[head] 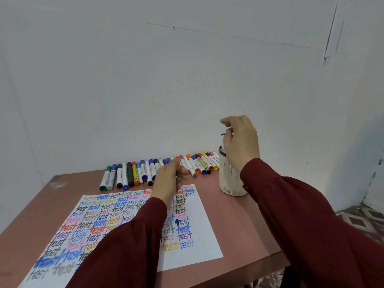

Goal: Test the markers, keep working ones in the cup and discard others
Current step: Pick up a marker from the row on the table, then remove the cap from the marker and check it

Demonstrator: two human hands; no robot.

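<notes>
My right hand [241, 140] hovers above the white mesh cup [229, 180] at the table's back right, fingers pinched on a white marker with a blue band [224, 135] that points down into the cup. My left hand [169, 180] hangs over the top of the test sheet [199, 244], fingers loosely curled, nothing visible in it. A long row of capped markers [133, 173] in several colours lies along the back edge against the wall. The sheet is covered with the word "test" in many colours.
The reddish-brown table [245, 221] ends at the right, with patterned floor [357, 221] beyond. A white wall stands directly behind the marker row. Both dark red sleeves cross the sheet and the table's right side.
</notes>
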